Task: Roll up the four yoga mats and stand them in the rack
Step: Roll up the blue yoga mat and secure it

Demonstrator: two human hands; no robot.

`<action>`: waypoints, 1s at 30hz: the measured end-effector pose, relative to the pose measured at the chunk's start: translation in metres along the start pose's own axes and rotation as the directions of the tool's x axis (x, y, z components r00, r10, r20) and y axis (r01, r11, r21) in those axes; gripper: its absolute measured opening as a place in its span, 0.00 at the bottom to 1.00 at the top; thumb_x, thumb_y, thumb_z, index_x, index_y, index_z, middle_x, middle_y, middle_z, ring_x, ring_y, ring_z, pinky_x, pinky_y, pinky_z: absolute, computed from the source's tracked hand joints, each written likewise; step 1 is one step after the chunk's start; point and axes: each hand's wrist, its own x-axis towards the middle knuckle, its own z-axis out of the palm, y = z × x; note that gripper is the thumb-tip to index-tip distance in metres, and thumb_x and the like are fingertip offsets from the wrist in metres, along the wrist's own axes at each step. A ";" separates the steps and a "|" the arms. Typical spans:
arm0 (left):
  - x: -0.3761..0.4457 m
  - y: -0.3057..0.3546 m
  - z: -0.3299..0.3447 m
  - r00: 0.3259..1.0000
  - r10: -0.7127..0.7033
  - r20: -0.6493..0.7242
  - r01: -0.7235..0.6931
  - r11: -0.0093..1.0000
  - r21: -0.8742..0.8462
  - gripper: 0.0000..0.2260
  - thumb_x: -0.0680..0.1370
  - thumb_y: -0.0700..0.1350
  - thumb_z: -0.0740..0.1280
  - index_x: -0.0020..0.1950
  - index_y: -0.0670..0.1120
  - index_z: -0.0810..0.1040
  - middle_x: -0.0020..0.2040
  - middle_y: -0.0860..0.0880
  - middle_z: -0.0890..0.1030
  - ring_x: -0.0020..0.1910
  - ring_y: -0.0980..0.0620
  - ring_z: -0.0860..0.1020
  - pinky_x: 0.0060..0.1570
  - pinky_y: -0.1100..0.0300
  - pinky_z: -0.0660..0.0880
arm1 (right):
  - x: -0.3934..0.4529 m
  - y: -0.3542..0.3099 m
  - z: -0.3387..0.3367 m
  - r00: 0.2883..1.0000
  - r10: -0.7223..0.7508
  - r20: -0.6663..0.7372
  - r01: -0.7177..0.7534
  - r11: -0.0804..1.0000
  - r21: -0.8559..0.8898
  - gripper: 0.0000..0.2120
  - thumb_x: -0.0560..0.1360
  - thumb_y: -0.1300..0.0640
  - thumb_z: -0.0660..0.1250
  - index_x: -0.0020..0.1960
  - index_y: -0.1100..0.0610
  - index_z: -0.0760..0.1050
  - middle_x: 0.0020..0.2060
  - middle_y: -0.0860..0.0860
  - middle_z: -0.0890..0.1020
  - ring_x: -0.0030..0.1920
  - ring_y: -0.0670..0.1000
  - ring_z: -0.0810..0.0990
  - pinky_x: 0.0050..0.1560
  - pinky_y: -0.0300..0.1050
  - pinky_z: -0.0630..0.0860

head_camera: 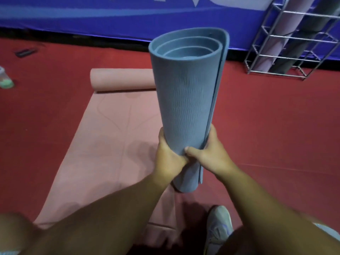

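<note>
A rolled blue-grey yoga mat (185, 100) stands nearly upright in front of me, its open spiral end at the top. My left hand (170, 155) grips its lower part from the left and my right hand (211, 153) grips it from the right, thumb across the front. Beneath it a pink mat (103, 150) lies flat on the floor, with its far end partly rolled (121, 80). At the upper right a metal wire rack (294, 57) holds a lilac rolled mat (287, 30) and a dark grey rolled mat (305, 45), both leaning.
The floor is red (276, 126). A blue banner wall (110, 17) runs along the back. A green-bottomed bottle (5, 78) and a small dark object (25, 52) lie at the far left. My shoe (219, 229) is at the bottom.
</note>
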 end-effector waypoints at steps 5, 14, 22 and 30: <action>0.012 -0.001 0.002 0.996 0.027 0.088 -0.038 0.991 0.125 0.46 0.56 0.44 0.85 0.70 0.52 0.67 0.62 0.53 0.80 0.60 0.53 0.81 0.55 0.48 0.82 | 0.006 0.004 -0.007 0.994 -0.034 -0.101 0.026 0.997 -0.079 0.41 0.54 0.39 0.78 0.64 0.48 0.69 0.59 0.49 0.76 0.61 0.49 0.77 0.60 0.53 0.77; 0.028 0.027 0.004 0.947 -0.048 0.317 -0.029 0.972 0.232 0.36 0.62 0.46 0.78 0.68 0.51 0.71 0.62 0.55 0.81 0.61 0.57 0.80 0.59 0.51 0.80 | 0.006 -0.003 -0.008 0.947 0.018 -0.320 0.009 0.996 0.085 0.52 0.53 0.41 0.79 0.72 0.49 0.61 0.61 0.46 0.76 0.61 0.50 0.77 0.60 0.53 0.78; 0.048 0.093 0.000 0.961 0.019 0.277 0.004 0.997 -0.082 0.36 0.64 0.38 0.62 0.73 0.52 0.70 0.61 0.57 0.81 0.59 0.59 0.78 0.55 0.58 0.76 | 0.011 0.004 -0.009 0.952 -0.036 -0.305 0.058 0.996 0.064 0.50 0.56 0.42 0.82 0.72 0.49 0.62 0.63 0.44 0.76 0.63 0.47 0.76 0.61 0.49 0.76; 0.053 0.108 0.002 0.943 0.143 0.301 -0.175 0.981 0.080 0.46 0.67 0.53 0.74 0.81 0.49 0.56 0.74 0.54 0.71 0.71 0.58 0.72 0.70 0.54 0.71 | 0.017 0.011 -0.018 0.966 -0.073 -0.246 0.100 0.990 0.100 0.39 0.64 0.37 0.71 0.72 0.44 0.65 0.62 0.42 0.78 0.61 0.44 0.78 0.59 0.44 0.76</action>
